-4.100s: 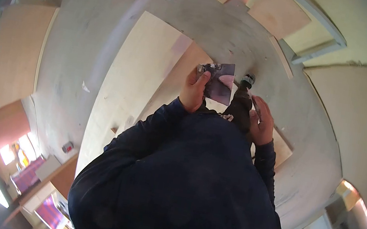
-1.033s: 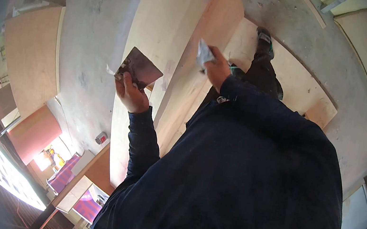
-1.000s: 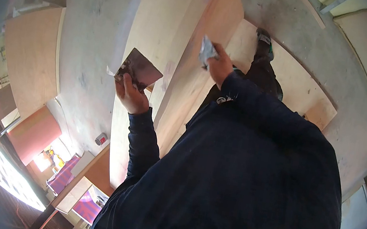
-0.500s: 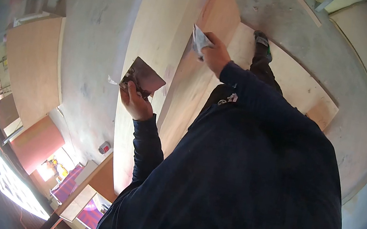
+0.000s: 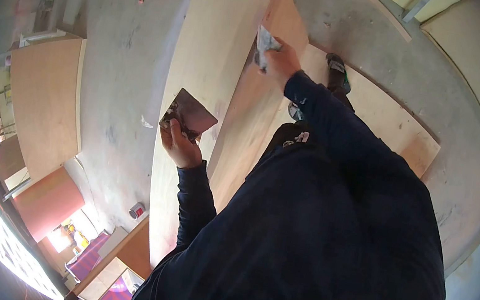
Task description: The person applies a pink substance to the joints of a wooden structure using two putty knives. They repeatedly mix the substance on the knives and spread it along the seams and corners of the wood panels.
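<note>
My left hand [image 5: 183, 146] is closed on a dark square putty plate [image 5: 197, 117], with the thumb over its near edge and dark smears by the thumb. It is held over the pale top face of a long wooden box-like piece [image 5: 210, 38]. Farther along, my right hand [image 5: 284, 63] grips a flat grey scraper [image 5: 264, 42] smeared with pale filler. The scraper's edge lies right at the long corner between the top and the side face [image 5: 288, 26] of the wooden piece.
A plywood sheet [image 5: 373, 99] lies on the concrete floor [image 5: 129, 57], with my shoe [image 5: 336, 65] at its edge. Another wooden piece [image 5: 44, 100] stands to the left. A small red and grey object [image 5: 137, 210] sits on the floor near a wooden table [image 5: 133, 246].
My right hand and the scraper have shifted slightly along the corner, and the scraper has turned more upright. My left hand still holds the plate in nearly the same place. The view has tilted a little.
</note>
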{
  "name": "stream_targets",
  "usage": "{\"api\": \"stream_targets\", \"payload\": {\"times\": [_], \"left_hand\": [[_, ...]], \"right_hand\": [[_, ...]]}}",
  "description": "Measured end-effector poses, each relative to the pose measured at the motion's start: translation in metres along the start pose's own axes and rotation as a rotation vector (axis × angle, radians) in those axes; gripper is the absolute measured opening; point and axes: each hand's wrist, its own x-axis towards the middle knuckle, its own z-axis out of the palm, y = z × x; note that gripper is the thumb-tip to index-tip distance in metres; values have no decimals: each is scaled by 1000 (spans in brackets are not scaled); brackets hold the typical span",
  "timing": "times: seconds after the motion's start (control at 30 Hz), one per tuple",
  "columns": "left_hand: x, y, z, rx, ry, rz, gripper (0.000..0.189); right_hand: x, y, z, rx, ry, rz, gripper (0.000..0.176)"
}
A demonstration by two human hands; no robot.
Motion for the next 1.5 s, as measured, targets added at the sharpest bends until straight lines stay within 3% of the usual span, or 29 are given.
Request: {"api": "stream_targets", "payload": {"times": [0.1,0.13,0.17,0.23,0.27,0.3,0.37,0.4,0.47,0.57,0.63,0.67,0.7,0.77,0.8,0.83,0.9,0.93,0.97,1.0,1.03,1.07,1.1,1.17,1.2,1.23,1.3,1.43,1.5], "left_hand": [[8,-9,-4,67,-15,83,30],[10,-9,-4,23,32,41,31],[11,-9,-5,-22,80,1,32],[11,-9,-10,-20,38,15,32],[14,-9,-11,-17,-3,24,32],[13,-6,-10,-18,-5,27,32],[10,-3,-3,157,43,46,32],[9,-3,0,152,40,49,32],[6,-2,4,-70,17,14,34],[12,-5,-3,112,-38,139,34],[16,-6,-6,92,-32,123,35],[19,-6,-6,73,-26,108,35],[16,-3,-4,71,-26,114,35],[10,3,6,-70,55,80,36],[10,3,4,-72,53,81,36],[10,1,0,-69,25,57,37],[17,-10,-8,-67,-5,35,37],[23,-17,-15,99,-11,82,36],[27,-22,-19,264,-16,129,35],[27,-24,-19,266,-16,132,35],[28,-26,-18,128,-55,62,34],[28,-27,-16,-9,-95,-11,33],[17,-8,2,-253,-133,-199,31],[24,-22,10,-276,-247,-412,30],[16,-14,35,-38,-165,-411,29],[16,-13,46,-40,-244,-470,29],[21,-47,55,-513,-255,-721,29],[6,-49,75,-572,-379,-714,28],[2,-48,81,510,-397,362,26]], "right_hand": [[36,8,-27,-17,148,-52,33],[96,63,-55,-452,159,-472,33],[114,68,-53,-450,161,-479,33],[134,69,-27,-1080,432,-693,37],[48,-9,14,-791,474,-413,35],[54,2,10,-789,476,-416,35],[70,35,-15,-213,163,-337,28],[59,33,-37,-732,-36,-543,19],[76,26,-54,-649,14,-469,22],[91,-4,-49,-597,42,-261,24],[101,-20,-25,-256,146,-27,26],[53,-54,4,-509,280,-148,31],[50,-50,4,-507,278,-153,31],[58,-19,-16,27,-1,-428,37],[141,53,-65,-503,-23,-830,36],[138,45,-72,-504,-23,-833,36],[117,-3,-77,-691,-30,-400,34],[96,-26,-53,45,187,-114,35],[106,-20,-48,49,186,-113,35],[126,-9,-47,-292,207,-194,34],[139,-5,-44,-633,223,-278,33],[85,-38,-29,-310,138,-189,42],[57,-39,-28,-308,139,-189,42],[15,-37,-36,-192,-147,-181,44],[-14,-38,-34,-220,-247,-204,45],[-43,-42,-30,-248,-351,-225,46],[-98,-51,-12,-621,-352,-746,44],[-124,-59,-3,-872,-510,-998,43],[-116,-50,-14,-783,-435,-993,42]]}}
